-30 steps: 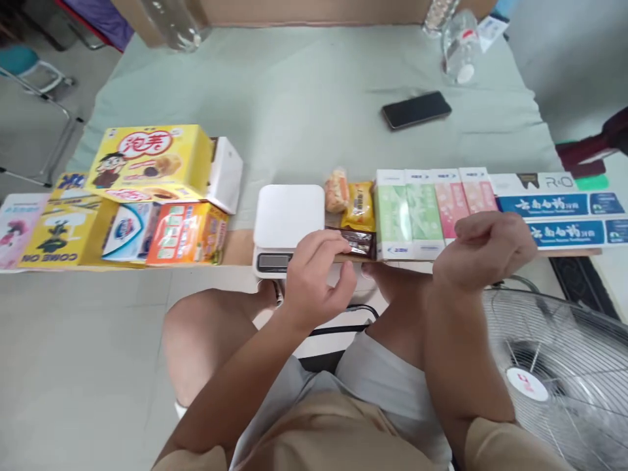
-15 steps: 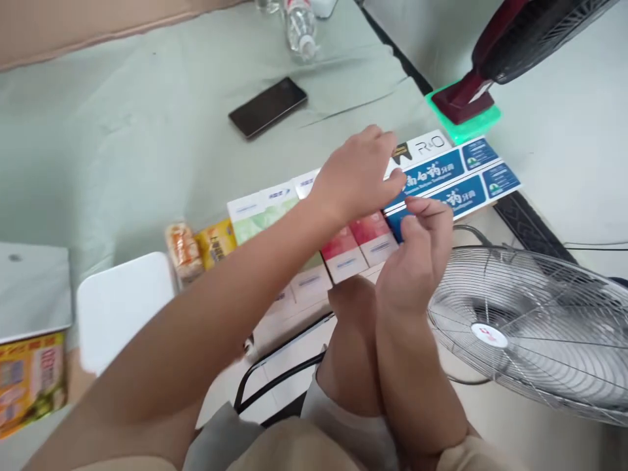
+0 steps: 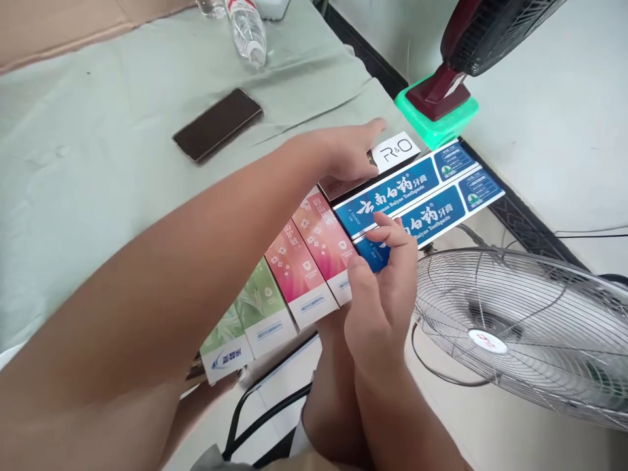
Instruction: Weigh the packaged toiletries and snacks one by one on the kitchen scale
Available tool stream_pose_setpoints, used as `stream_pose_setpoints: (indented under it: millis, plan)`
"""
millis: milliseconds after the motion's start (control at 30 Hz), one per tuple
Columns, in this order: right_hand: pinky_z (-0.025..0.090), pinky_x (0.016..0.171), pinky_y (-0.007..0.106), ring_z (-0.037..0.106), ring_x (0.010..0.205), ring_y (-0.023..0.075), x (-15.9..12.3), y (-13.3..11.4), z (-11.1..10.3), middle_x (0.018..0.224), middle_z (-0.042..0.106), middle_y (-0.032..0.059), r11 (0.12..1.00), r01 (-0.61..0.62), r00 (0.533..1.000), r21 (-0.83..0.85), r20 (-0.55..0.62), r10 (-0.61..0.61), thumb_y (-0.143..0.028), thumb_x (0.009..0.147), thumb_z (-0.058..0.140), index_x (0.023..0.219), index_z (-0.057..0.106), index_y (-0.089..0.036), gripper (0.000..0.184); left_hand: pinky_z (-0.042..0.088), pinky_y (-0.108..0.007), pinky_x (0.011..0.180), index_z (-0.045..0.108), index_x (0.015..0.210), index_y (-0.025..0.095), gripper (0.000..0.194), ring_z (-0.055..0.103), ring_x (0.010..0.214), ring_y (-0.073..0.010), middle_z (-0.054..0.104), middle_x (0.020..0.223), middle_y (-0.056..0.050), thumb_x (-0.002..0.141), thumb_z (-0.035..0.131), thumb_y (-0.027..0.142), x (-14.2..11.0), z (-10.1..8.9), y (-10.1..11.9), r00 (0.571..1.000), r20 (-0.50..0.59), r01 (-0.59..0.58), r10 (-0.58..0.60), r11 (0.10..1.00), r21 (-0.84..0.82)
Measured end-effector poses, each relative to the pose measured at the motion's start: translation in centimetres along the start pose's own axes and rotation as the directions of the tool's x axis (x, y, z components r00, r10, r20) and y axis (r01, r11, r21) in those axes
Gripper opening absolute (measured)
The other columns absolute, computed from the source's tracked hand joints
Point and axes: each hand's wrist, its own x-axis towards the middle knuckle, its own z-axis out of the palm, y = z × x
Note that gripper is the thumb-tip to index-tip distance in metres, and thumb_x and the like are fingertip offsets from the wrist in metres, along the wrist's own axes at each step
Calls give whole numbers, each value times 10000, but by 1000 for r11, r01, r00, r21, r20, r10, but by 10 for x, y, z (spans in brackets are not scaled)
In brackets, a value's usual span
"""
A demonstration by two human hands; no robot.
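Note:
My left hand reaches across and lies over a white toothpaste box marked R&O. Its thumb is at the near edge and a finger extends past the far edge. Over the near ends of two blue toothpaste boxes is my right hand, thumb and bent fingers apart, holding nothing. I cannot tell whether its fingertips touch the nearer blue box. Pink boxes and green boxes lie side by side to the left of the blue ones, partly covered by my left forearm.
A black phone and a clear plastic bottle lie on the pale green tablecloth. A dark red and black appliance rests on a green base at the right corner. A wire-caged fan stands close at right.
The view has shifted right. My left hand has settled lower on the R&O box, and my right hand's fingers have spread from a near pinch. The boxes look unmoved.

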Motion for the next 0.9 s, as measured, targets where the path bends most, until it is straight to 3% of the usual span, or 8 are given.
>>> stream_pose_setpoints:
  millis: [167,233,333,500,600,700,767,900]
  plan:
    - [229,1277,677,482,1454,309,-1,0,0,1198,625,54,1000,23,1000,12,-9,-23,-301,925,564,1106,565,-304,181,582,-398,896,697,1125,307,306,739,1096,-299,753,1029,-39,831,745,376,8,-20,-1,1000,12,-21,21,1000,12]
    - [220,1275,689,477,1455,316,-2,0,1,1217,627,56,1000,17,1000,14,-12,-17,-309,927,565,1105,568,-305,178,580,-392,849,695,1124,322,361,751,1002,-300,751,975,-20,775,774,281,16,-32,0,972,226,-79,59,993,82]
    - [210,1269,708,476,1454,330,-3,-2,2,1239,631,59,1000,9,1000,1,-12,-9,-322,928,571,1100,574,-297,174,553,-394,809,682,1190,349,552,746,948,-309,755,984,-11,704,730,91,24,-44,4,854,512,-221,87,953,206]
    - [241,1271,706,502,1436,317,-1,-2,4,1204,626,57,998,55,998,-24,-27,-56,-299,937,545,1095,565,-286,160,507,-416,784,641,1100,331,547,727,939,-305,739,976,-12,669,668,-6,22,-53,13,909,409,-166,83,971,172]
    - [276,1286,672,514,1435,306,0,-1,4,1162,599,54,975,224,974,0,-32,-224,-288,942,545,1109,565,-280,168,486,-426,784,582,971,315,455,672,787,-248,680,831,17,672,731,6,12,-81,29,942,308,-151,130,987,46]
    - [330,1286,643,479,1487,331,-7,-5,5,1291,558,84,951,293,955,100,18,-296,-329,949,582,1192,574,-275,249,477,-411,770,544,968,297,436,612,756,-198,659,853,12,707,788,47,-27,-132,50,965,224,-127,136,990,-57]
    - [417,1245,612,518,1463,330,-20,-13,7,1441,490,98,939,249,947,237,145,-287,-381,970,586,1279,543,-290,324,465,-385,704,549,1008,277,343,593,724,-196,638,806,8,773,743,119,-76,-165,58,985,138,-89,102,991,-103]
    - [611,1039,464,680,1207,223,-68,-34,14,1414,507,74,902,18,812,430,521,-264,-421,1012,576,1263,466,-320,293,518,-342,749,598,1171,277,396,677,864,-194,724,1103,-8,816,762,208,-204,-204,49,980,-150,90,-132,962,-259]
